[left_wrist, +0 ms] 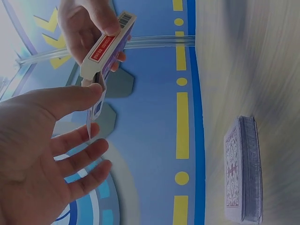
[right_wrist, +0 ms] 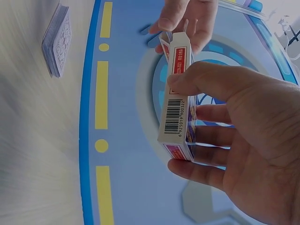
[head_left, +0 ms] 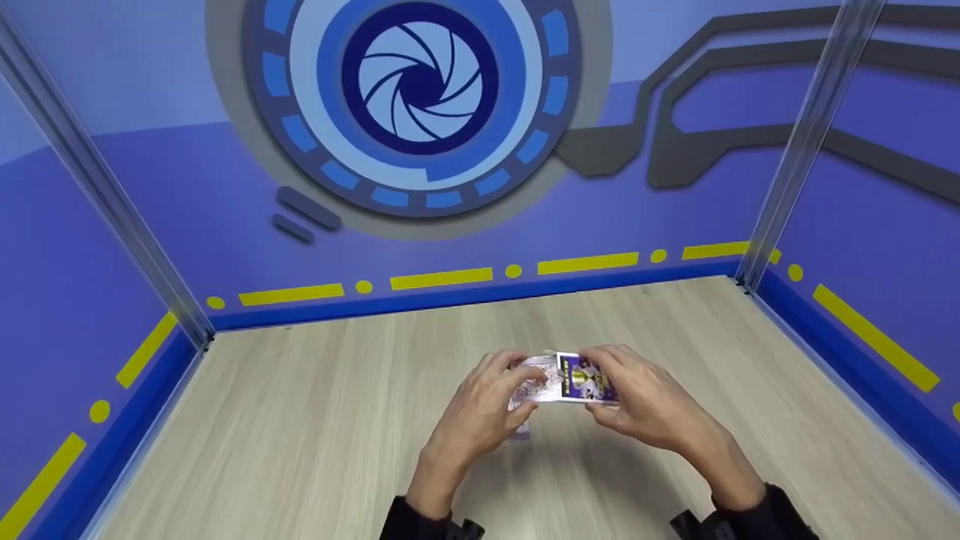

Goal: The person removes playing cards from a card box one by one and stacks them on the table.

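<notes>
- Card box [right_wrist: 177, 101]: barcode on narrow white side, digits beneath roughly "6 925019 900327", last ones unsure.
- Red label on same side: white print, too small to read.
- Box front [head_left: 581, 379]: print blurred.

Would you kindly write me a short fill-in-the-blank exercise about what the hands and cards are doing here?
The right hand grips a white cardboard card ____ bearing a barcode.
The left hand pinches its open end ____.
The blue-backed stack of playing cards lies on the ____, touched by neither hand.

Missing words: box; flap; table
</notes>
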A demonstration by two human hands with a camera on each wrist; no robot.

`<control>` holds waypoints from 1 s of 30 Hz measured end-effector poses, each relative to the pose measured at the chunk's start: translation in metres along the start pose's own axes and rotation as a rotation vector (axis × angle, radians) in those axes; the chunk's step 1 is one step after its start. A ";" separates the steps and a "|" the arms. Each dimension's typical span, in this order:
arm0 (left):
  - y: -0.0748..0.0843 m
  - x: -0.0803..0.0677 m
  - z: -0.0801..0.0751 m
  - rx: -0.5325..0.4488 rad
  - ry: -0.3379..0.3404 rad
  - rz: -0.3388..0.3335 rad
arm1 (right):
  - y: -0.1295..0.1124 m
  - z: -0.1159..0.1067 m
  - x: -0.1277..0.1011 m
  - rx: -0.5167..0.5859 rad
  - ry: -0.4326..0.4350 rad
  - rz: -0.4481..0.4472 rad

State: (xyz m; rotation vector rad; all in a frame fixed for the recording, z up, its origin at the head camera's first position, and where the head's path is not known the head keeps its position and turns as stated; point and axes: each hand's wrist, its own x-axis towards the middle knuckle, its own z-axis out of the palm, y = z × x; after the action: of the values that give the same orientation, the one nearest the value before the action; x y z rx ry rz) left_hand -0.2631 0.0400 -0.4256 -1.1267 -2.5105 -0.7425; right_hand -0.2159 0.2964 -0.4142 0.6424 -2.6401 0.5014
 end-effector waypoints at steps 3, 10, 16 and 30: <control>-0.002 -0.001 -0.003 -0.009 -0.003 -0.009 | 0.001 -0.001 0.000 -0.002 0.007 0.002; -0.007 -0.003 -0.010 -0.005 -0.002 -0.041 | 0.005 -0.005 -0.002 -0.001 0.035 0.004; -0.013 -0.005 -0.016 -0.028 0.009 -0.079 | 0.008 -0.011 -0.003 -0.010 0.050 0.035; -0.035 -0.011 -0.024 -0.067 -0.009 -0.151 | 0.011 -0.016 -0.003 0.010 0.076 0.058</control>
State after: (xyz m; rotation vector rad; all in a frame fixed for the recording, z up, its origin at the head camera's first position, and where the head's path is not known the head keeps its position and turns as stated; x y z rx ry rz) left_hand -0.2807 0.0002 -0.4226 -0.9713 -2.6189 -0.8679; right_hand -0.2145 0.3137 -0.4050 0.5405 -2.5919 0.5455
